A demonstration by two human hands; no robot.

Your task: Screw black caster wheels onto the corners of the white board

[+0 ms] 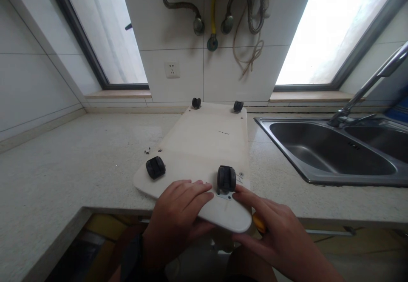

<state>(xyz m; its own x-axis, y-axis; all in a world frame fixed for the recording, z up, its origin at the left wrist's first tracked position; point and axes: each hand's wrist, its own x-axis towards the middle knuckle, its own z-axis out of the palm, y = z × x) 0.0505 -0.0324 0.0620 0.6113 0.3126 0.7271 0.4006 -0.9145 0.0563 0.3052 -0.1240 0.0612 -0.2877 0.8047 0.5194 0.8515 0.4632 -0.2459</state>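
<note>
A white board (204,139) with rounded corners lies on the counter, its near end jutting over the front edge. Black caster wheels stand up near its corners: the near right caster (226,178), the near left caster (155,167), and two far ones. My left hand (181,209) grips the board's near edge, fingers on top, thumb below. My right hand (270,226) is at the near right corner, its index finger touching the near right caster's metal plate (225,195). A yellow-orange handle (259,223) shows inside the right hand, mostly hidden; its kind is unclear.
Several small dark screws (147,151) lie on the counter (79,163) left of the board. To the right is a steel sink (318,146) with a faucet (360,95). Hoses and a yellow pipe (214,5) hang on the tiled wall above a socket (172,69).
</note>
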